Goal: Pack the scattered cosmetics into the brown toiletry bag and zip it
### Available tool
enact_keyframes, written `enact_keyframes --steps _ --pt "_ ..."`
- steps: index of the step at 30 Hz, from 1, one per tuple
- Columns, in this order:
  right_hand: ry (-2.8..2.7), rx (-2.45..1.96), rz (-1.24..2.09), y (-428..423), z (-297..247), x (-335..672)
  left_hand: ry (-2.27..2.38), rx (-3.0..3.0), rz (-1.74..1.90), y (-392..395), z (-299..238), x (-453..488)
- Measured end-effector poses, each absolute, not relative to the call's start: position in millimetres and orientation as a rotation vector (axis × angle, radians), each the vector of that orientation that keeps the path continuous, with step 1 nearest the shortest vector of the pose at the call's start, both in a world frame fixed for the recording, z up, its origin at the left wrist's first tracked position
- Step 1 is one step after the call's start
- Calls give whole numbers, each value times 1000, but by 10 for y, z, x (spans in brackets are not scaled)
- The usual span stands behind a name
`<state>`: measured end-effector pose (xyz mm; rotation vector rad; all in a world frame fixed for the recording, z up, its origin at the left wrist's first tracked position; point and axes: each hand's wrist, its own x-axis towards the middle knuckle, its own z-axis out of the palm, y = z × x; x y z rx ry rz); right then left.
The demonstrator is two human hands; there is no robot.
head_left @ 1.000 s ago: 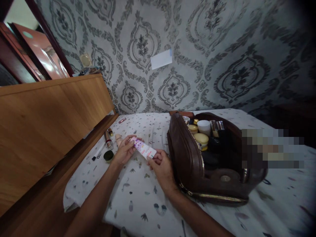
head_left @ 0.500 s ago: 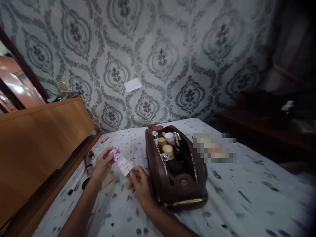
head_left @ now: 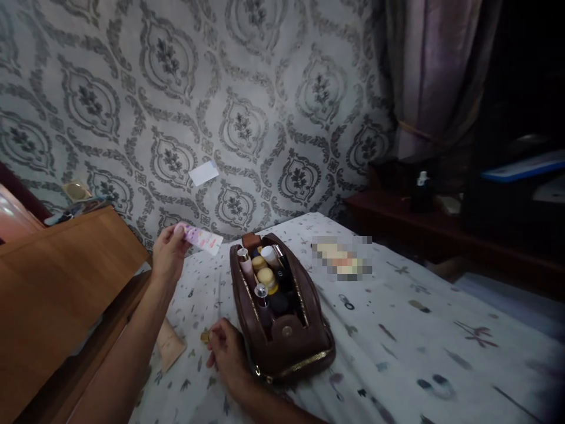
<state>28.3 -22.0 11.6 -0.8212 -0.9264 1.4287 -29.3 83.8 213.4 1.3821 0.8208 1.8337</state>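
Note:
My left hand point(head_left: 170, 253) is closed on a flat pink-and-white tube point(head_left: 202, 238) with purple print, raised above the bed. Lower down, my right hand point(head_left: 227, 353) pinches a small gold-coloured object point(head_left: 205, 336), whose exact kind I cannot make out. Just right of that hand stands a brown cosmetic bag point(head_left: 293, 353), unzipped. Several bottles, jars and other cosmetics fill it, among them a white-capped container point(head_left: 270, 255) and a yellowish-lidded jar point(head_left: 265, 277). A beige tube point(head_left: 170, 344) lies on the sheet by my left forearm.
The bag rests on a bed with a patterned white sheet point(head_left: 388, 371). A wooden headboard point(head_left: 75, 259) borders the left side, and a patterned wall point(head_left: 273, 118) is behind. A blurred-out item point(head_left: 342, 259) lies right of the bag. Dark red furniture point(head_left: 397, 229) stands farther right.
My left hand has lifted the tube up and left, away from my right hand. My right hand has come down beside the bag with the gold-coloured object. The view has turned right.

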Motion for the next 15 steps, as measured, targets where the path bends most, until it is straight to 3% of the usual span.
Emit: enact_keyframes --steps 6,15 --pt "-939 -830 1484 -220 124 297 991 1851 1551 1237 2372 318" --pt "-907 -789 1503 -181 29 208 1235 2291 1122 1609 2041 514"
